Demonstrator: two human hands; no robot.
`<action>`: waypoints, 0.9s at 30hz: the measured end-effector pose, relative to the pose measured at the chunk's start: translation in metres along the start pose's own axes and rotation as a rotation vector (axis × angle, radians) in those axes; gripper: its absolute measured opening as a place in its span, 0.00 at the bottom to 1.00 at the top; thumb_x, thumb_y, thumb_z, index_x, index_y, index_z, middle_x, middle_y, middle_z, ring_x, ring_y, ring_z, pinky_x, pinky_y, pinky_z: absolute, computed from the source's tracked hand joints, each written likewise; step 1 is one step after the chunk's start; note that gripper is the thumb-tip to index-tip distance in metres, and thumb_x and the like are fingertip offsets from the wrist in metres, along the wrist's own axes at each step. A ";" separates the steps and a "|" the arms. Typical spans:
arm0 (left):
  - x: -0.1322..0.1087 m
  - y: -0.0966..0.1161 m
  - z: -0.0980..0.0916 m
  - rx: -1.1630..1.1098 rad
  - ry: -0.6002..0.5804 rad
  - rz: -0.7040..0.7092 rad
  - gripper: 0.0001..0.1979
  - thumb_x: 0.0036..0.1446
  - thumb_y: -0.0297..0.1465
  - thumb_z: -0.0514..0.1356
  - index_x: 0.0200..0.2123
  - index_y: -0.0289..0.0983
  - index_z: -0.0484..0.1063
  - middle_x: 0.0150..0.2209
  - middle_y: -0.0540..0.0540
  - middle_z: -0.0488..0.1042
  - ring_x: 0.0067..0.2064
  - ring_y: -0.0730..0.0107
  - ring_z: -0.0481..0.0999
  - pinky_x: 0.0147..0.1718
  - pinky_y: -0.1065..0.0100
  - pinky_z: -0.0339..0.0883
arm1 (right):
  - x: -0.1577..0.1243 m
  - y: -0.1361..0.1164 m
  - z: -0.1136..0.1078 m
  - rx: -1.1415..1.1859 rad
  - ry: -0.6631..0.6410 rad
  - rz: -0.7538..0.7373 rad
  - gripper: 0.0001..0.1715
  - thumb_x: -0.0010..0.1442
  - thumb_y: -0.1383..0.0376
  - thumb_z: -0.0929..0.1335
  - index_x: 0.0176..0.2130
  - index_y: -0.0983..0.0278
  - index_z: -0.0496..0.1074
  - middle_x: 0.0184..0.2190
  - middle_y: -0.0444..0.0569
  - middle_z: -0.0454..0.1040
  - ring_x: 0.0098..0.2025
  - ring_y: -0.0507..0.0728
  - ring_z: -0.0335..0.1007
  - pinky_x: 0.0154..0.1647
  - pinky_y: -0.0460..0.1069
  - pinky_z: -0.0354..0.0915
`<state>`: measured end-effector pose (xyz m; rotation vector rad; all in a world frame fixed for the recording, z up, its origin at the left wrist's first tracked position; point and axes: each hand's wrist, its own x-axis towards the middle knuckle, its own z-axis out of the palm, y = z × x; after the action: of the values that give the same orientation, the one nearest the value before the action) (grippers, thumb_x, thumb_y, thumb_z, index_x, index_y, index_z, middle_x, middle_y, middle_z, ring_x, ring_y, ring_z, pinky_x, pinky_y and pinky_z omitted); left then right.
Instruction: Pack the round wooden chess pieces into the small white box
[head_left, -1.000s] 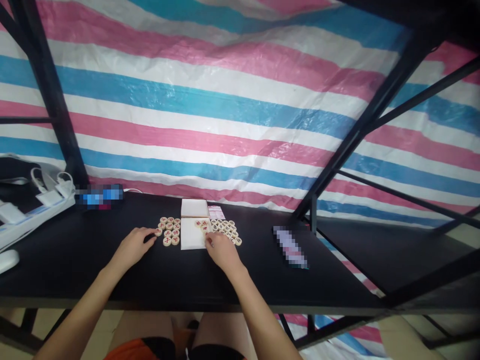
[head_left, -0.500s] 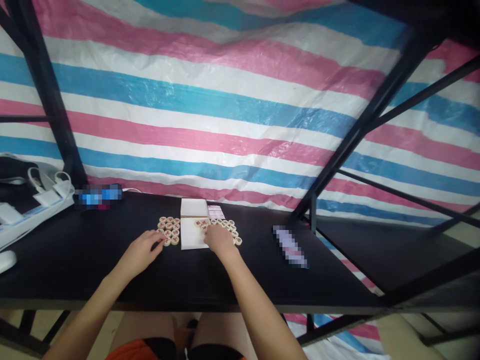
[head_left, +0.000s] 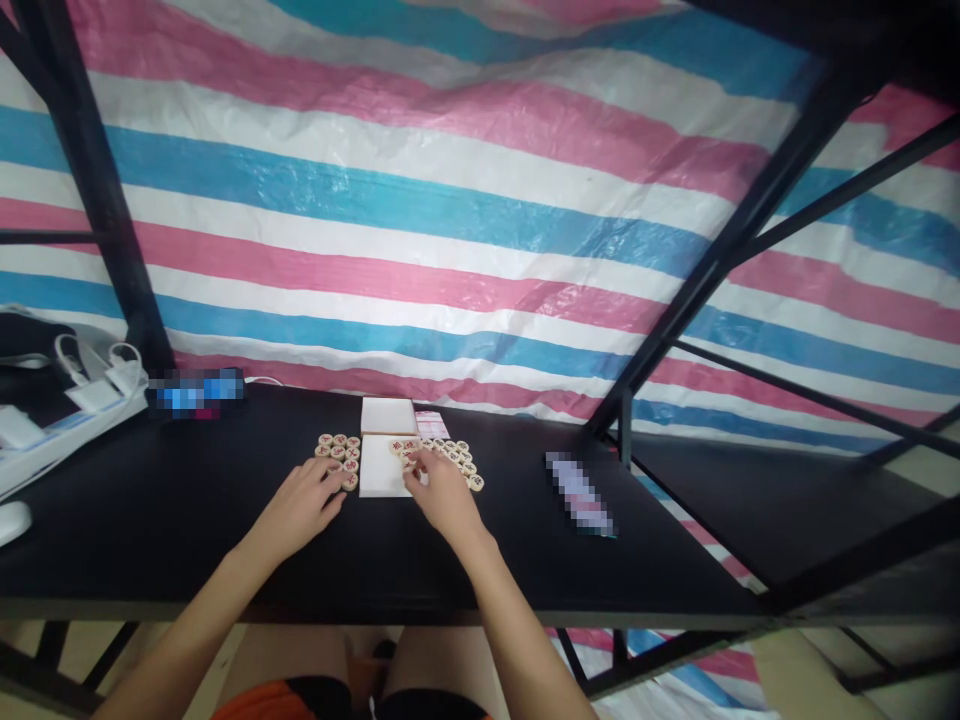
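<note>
Red-marked Chinese chess pieces (head_left: 340,441) lie in a block left of an open white box (head_left: 381,476). My left hand (head_left: 304,505) rests over the near-left part of that block, fingers stretched onto the pieces and thumb apart; it hides some of them. A few red-marked pieces (head_left: 397,447) sit in the box's right part. Over the box's right edge, my right hand (head_left: 448,497) has its thumb and forefinger bent around a piece there, mostly covered by the fingers. More pieces with dark marks (head_left: 463,457) stand in a group right of the box, partly behind my right hand.
The box lid (head_left: 388,416) stands behind its tray, with a pink-and-white paper (head_left: 432,425) beside it. A blurred phone-like object (head_left: 581,495) lies to the right. Left are a power strip (head_left: 71,425) with plugs and a white mouse (head_left: 13,521). Black frame posts flank the desk.
My left hand has shifted right, farther over the red-marked block. My right hand has turned and drawn back slightly, so its thumb and forefinger now show at the box's pieces.
</note>
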<state>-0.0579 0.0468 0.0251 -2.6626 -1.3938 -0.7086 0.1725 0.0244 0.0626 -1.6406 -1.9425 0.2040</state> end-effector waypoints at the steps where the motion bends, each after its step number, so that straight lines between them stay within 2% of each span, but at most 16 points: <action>1: 0.004 -0.006 -0.002 -0.039 0.028 -0.025 0.15 0.60 0.33 0.52 0.47 0.40 0.72 0.49 0.40 0.71 0.52 0.54 0.68 0.49 0.56 0.63 | -0.009 0.003 0.004 0.073 0.014 -0.039 0.13 0.56 0.69 0.64 0.43 0.65 0.71 0.36 0.51 0.73 0.40 0.57 0.69 0.42 0.49 0.64; 3: 0.016 -0.022 -0.004 -0.132 0.063 -0.090 0.18 0.62 0.37 0.49 0.48 0.39 0.72 0.48 0.41 0.71 0.52 0.57 0.68 0.52 0.57 0.62 | -0.025 0.008 0.013 0.202 0.028 -0.090 0.16 0.57 0.69 0.64 0.46 0.65 0.69 0.35 0.49 0.72 0.39 0.56 0.69 0.41 0.49 0.65; 6: 0.036 -0.048 -0.003 -0.225 0.038 -0.190 0.22 0.61 0.41 0.47 0.49 0.36 0.72 0.49 0.40 0.72 0.52 0.59 0.70 0.55 0.59 0.59 | -0.043 0.014 0.026 0.323 0.024 -0.118 0.18 0.57 0.69 0.63 0.48 0.64 0.68 0.36 0.49 0.71 0.40 0.56 0.69 0.42 0.49 0.66; 10: 0.053 -0.066 0.006 -0.300 -0.066 -0.317 0.28 0.62 0.41 0.41 0.54 0.33 0.68 0.57 0.40 0.67 0.58 0.60 0.65 0.59 0.60 0.54 | -0.050 0.021 0.037 0.438 0.030 -0.106 0.23 0.57 0.70 0.63 0.53 0.62 0.64 0.37 0.48 0.72 0.40 0.54 0.69 0.43 0.49 0.66; 14: 0.057 -0.065 0.016 -0.312 -0.143 -0.302 0.29 0.62 0.39 0.37 0.56 0.32 0.67 0.60 0.42 0.65 0.61 0.62 0.61 0.61 0.62 0.50 | -0.049 0.025 0.042 0.422 0.029 -0.093 0.28 0.56 0.70 0.63 0.56 0.63 0.61 0.38 0.48 0.71 0.41 0.55 0.68 0.45 0.51 0.66; 18: 0.062 -0.061 0.021 -0.302 -0.190 -0.254 0.30 0.62 0.40 0.37 0.57 0.31 0.65 0.61 0.40 0.62 0.63 0.60 0.58 0.61 0.60 0.48 | -0.049 0.028 0.045 0.392 0.033 -0.107 0.28 0.56 0.71 0.63 0.57 0.61 0.62 0.39 0.48 0.71 0.41 0.56 0.67 0.46 0.52 0.65; 27: 0.070 -0.055 0.022 -0.336 -0.193 -0.183 0.29 0.61 0.40 0.38 0.47 0.35 0.74 0.51 0.42 0.74 0.54 0.57 0.69 0.55 0.62 0.57 | -0.048 0.028 0.045 0.379 0.027 -0.114 0.27 0.56 0.71 0.63 0.55 0.62 0.64 0.39 0.49 0.72 0.43 0.56 0.67 0.47 0.53 0.65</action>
<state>-0.0586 0.1386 0.0264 -2.9518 -1.7239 -0.7810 0.1766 -0.0036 -0.0032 -1.2768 -1.8356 0.4707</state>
